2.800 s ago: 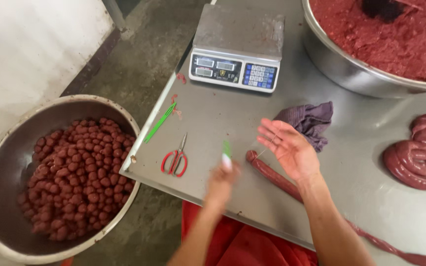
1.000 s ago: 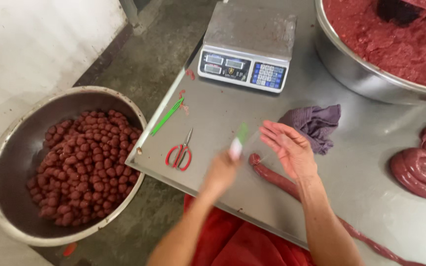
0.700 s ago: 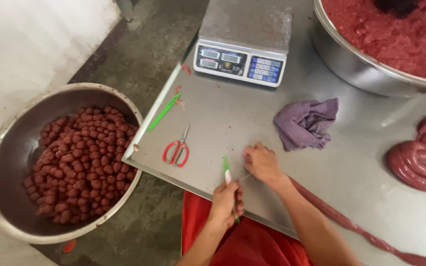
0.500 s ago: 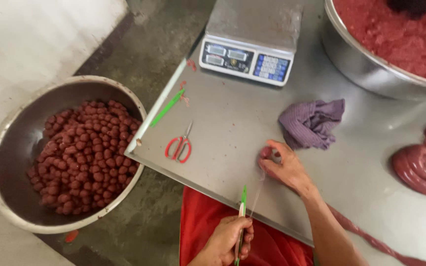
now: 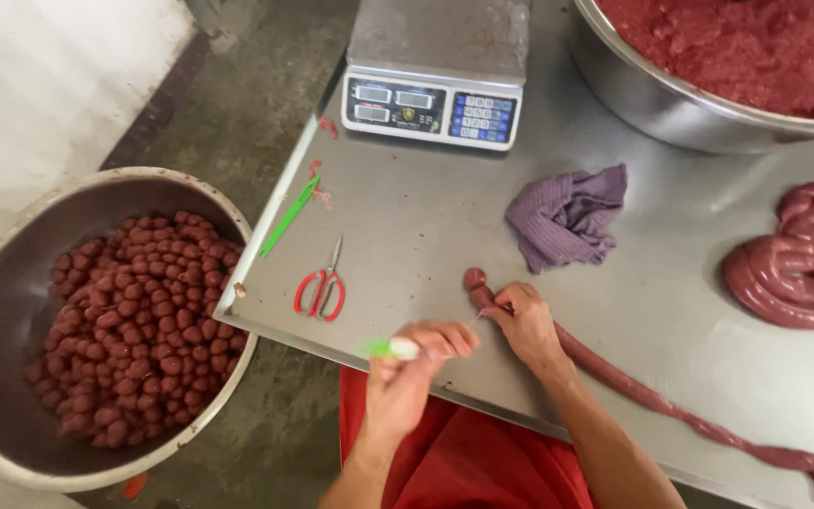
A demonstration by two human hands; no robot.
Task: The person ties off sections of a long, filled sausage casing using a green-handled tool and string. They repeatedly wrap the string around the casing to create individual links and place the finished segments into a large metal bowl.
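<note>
A long dark-red sausage (image 5: 652,396) lies along the near edge of the steel table (image 5: 426,226); its knotted tip (image 5: 475,279) points toward the middle. My right hand (image 5: 527,323) pinches the sausage just behind that tip. My left hand (image 5: 418,366) is closed around a blurred green-and-white stick (image 5: 383,349) at the table's edge, just left of my right hand. A thin pale thread runs from the stick to the pinched spot.
Red-handled scissors (image 5: 320,288) and a green strip (image 5: 289,215) lie to the left, a crumpled purple cloth (image 5: 567,215) behind my hands. A digital scale (image 5: 431,80) stands at the back. A steel basin of red mince (image 5: 680,108), a coiled sausage (image 5: 798,254), a floor bowl (image 5: 7,311) of red balls.
My right hand, open above the table before, came down and gripped the sausage end. My left hand pulled the green stick back over the table edge, then brought it close to my right hand.
</note>
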